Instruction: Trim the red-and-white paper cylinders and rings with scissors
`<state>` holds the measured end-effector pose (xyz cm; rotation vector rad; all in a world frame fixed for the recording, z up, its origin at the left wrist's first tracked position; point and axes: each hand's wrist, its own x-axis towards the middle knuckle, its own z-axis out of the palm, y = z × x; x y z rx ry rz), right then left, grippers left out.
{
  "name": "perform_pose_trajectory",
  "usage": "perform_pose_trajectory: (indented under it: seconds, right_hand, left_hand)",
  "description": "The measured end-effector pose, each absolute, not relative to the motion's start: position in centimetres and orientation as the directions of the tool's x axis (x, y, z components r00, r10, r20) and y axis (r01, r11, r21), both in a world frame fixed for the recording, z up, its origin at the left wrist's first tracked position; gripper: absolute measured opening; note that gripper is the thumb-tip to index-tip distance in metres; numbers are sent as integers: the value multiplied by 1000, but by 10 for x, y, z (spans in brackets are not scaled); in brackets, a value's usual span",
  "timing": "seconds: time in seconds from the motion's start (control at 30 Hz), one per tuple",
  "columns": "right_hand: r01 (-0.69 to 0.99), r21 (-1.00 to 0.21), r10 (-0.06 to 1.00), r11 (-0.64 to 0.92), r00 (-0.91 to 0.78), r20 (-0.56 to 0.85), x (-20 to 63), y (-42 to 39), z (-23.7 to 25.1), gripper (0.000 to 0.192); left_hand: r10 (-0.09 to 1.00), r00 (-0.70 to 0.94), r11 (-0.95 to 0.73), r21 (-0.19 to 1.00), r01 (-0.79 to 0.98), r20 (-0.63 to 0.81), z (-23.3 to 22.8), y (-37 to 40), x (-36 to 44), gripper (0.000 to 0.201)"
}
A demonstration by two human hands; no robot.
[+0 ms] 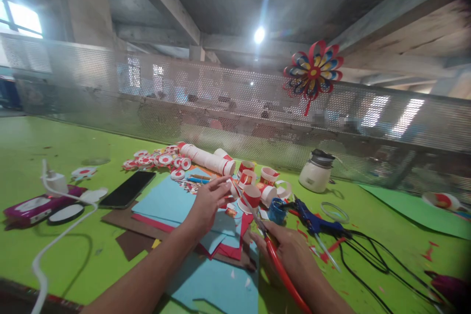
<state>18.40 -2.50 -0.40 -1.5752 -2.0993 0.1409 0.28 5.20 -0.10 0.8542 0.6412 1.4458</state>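
My right hand (289, 250) is wrapped round the red handles of a pair of scissors (275, 267). Their metal blades point up and to the left, towards my other hand. Over the stack of light blue paper (169, 206), my left hand (209, 203) has its fingers bent together at a small red-and-white piece of paper (233, 189), close to the blade tips. How the fingers grip it is partly hidden. Just beyond the blades lie several cut paper-cup rings (249, 198), red and white.
A stack of paper cups (206, 158) lies behind, beside red-and-white paper discs (145, 159). A phone (128, 189) and white cable (55, 250) are at left. At right are a blue glue gun (320, 223), black cords (371, 255), a white jar (315, 174) and green paper (415, 208).
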Motion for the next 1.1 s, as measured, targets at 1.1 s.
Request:
perform_pose_trajectory:
  seconds: [1.1]
  right_hand:
    - [844,-387,904,371,-233,360,184,-25,-4,31]
  left_hand:
    - [986,33,-111,790,-603,164,-3,56,6,26]
